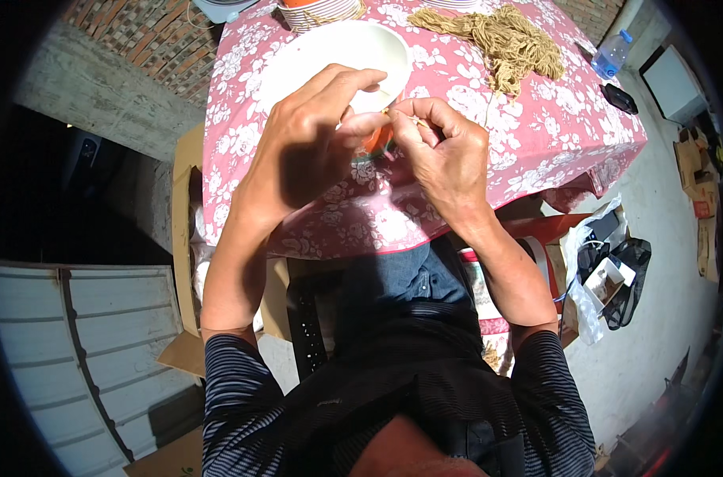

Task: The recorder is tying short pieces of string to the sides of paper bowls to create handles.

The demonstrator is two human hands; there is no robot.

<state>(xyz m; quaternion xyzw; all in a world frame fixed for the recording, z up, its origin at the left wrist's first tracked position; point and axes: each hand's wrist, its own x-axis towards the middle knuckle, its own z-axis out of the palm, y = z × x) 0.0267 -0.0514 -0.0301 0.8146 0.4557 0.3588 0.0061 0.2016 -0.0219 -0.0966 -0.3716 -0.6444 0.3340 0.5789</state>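
My left hand (306,119) is raised over the near part of the table, its index finger stretched out and apart from the thumb. The thumb's tip reaches the fingertips of my right hand (449,151). That right hand is closed in a pinch, with a tiny pale bit showing at its fingertips, too small to name. Just below the meeting fingers an orange-red thing with a dark green edge (375,143) shows in part; the hands hide the rest. Behind my left hand lies a large white bowl (393,52), bright in the sun.
A pink flowered cloth (536,155) covers the table. A tan yarn hank (516,48) lies at the back right, near a water bottle (612,54) and a black case (619,98). A striped coiled basket (322,14) stands behind the bowl. Cardboard (185,238) stands at the left.
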